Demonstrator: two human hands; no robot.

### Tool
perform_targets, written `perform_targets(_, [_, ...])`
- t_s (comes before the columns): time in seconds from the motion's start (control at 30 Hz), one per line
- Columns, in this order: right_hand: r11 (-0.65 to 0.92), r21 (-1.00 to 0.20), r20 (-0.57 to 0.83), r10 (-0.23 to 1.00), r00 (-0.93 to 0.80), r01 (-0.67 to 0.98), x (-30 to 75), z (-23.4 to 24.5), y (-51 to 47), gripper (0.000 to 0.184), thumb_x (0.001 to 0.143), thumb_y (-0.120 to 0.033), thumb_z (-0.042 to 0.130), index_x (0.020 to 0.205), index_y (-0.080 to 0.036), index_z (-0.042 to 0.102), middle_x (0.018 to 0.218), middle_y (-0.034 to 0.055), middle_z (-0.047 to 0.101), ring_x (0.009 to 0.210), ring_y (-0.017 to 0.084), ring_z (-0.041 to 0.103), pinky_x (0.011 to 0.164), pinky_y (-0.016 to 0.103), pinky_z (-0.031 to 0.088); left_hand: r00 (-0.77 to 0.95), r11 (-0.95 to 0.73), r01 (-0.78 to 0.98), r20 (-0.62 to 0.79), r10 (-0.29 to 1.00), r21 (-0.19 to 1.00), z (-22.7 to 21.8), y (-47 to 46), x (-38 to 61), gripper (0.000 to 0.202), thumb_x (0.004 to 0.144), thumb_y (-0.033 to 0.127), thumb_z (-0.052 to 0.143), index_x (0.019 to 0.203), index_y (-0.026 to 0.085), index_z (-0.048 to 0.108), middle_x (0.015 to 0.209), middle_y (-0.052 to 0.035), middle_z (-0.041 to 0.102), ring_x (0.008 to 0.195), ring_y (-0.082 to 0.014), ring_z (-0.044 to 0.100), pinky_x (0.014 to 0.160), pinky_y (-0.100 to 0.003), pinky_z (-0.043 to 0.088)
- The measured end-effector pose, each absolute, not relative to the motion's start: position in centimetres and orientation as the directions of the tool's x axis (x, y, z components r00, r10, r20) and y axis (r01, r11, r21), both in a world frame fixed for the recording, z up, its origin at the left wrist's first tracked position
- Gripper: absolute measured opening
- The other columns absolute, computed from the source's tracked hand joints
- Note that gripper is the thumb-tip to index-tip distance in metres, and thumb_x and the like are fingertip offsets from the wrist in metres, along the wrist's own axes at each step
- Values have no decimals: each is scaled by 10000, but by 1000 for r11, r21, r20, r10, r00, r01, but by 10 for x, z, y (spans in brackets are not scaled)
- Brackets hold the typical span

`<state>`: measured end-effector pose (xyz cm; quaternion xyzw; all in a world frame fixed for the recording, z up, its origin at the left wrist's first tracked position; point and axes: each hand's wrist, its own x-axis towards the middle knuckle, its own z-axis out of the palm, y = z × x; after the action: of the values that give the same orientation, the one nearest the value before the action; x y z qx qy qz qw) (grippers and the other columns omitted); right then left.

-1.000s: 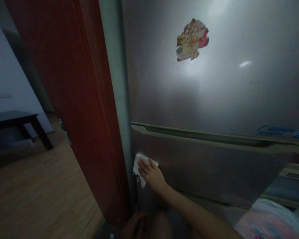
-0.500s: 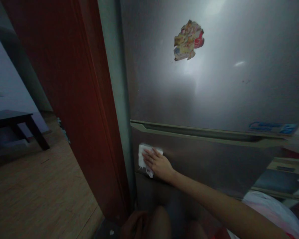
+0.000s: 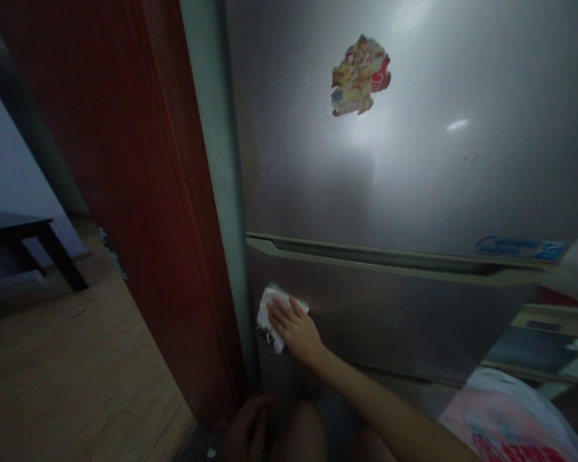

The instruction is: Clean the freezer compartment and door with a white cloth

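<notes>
My right hand [image 3: 296, 330] presses a white cloth [image 3: 270, 308] with frayed lower threads flat against the refrigerator [image 3: 395, 314]. The fingers lie over the cloth near the left edge of the middle door panel, below the long handle recess. My left hand [image 3: 245, 427] is low in the shadow at the bottom of the view, beside my bent knee [image 3: 306, 430]. It is dim there, and its fingers are only partly visible.
A reddish-brown wooden door frame [image 3: 173, 192] stands close on the left. A torn sticker [image 3: 361, 77] is on the upper refrigerator door. A plastic bag [image 3: 505, 417] sits at lower right, in front of a cabinet [image 3: 525, 346]. A dark table [image 3: 19, 221] stands far left.
My right hand and the cloth have moved slightly down and left on the panel, and the cloth has tilted. The view has shifted a little, showing more of the plastic bag.
</notes>
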<state>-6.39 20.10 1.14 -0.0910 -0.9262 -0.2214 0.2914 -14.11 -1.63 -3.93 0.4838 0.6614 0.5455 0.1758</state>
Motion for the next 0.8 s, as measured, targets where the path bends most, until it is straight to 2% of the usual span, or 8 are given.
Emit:
perform_targets(0.07, [891, 374, 538, 19, -843, 259, -58, -24, 198, 331, 950, -220, 534, 1254, -122, 621, 1454, 83, 527, 1419, 226, 400, 1177, 430, 361, -468, -74, 490, 334, 818, 868, -24, -12, -150, 386, 940, 497, 487, 973, 233, 766, 965, -82, 779, 894, -227, 738, 812, -316, 595])
perform_targets(0.13, [894, 390, 506, -7, -862, 221, -50, -48, 196, 333, 952, -233, 531, 1241, -102, 632, 1428, 85, 554, 1393, 223, 435, 1151, 400, 392, -483, -100, 544, 408, 775, 833, -4, -4, -162, 327, 947, 429, 490, 978, 232, 749, 982, -76, 765, 927, -224, 727, 833, -324, 587])
perform_targets(0.27, [901, 416, 406, -63, -912, 122, -38, -53, 199, 324, 944, -242, 540, 1202, -89, 662, 1418, 94, 562, 1391, 231, 438, 1168, 403, 368, -466, -185, 706, 645, 606, 684, 54, 29, -188, 255, 952, 318, 487, 1016, 223, 714, 1059, -76, 711, 1024, -221, 672, 923, -357, 541])
perform_targets(0.37, [890, 440, 397, -75, -915, 118, -36, -21, 202, 291, 950, -242, 529, 1138, -98, 697, 1396, 103, 581, 1371, 245, 465, 1176, 424, 360, -414, -236, 796, 785, 461, 558, 100, 63, -205, 246, 958, 257, 477, 1082, 207, 684, 1135, -90, 661, 1108, -222, 617, 996, -379, 491])
perform_targets(0.5, [875, 440, 499, -50, -865, 204, -35, 50, 206, 296, 959, -201, 510, 1198, -130, 669, 1429, 99, 549, 1413, 246, 410, 1203, 474, 308, -320, -247, 871, 872, 370, 425, 137, 105, -220, 296, 945, 199, 472, 1197, 191, 627, 1245, -110, 601, 1216, -239, 541, 1088, -429, 416])
perform_targets(0.67, [844, 392, 658, 20, -753, 365, -31, 128, 213, 364, 983, -178, 453, 1325, -166, 578, 1533, 80, 419, 1505, 230, 199, 1247, 513, 182, -335, -262, 861, 874, 352, 436, 137, 136, -222, 441, 936, 200, 484, 1375, 159, 493, 1414, -155, 482, 1366, -257, 426, 1173, -454, 326])
perform_targets(0.8, [828, 373, 694, 50, -718, 418, -37, 124, 213, 407, 984, -170, 453, 1387, -176, 513, 1563, 62, 367, 1516, 212, 139, 1254, 513, 155, -291, -255, 878, 875, 387, 405, 129, 141, -215, 489, 965, 222, 463, 1450, 175, 433, 1498, -152, 434, 1418, -253, 378, 1197, -474, 287])
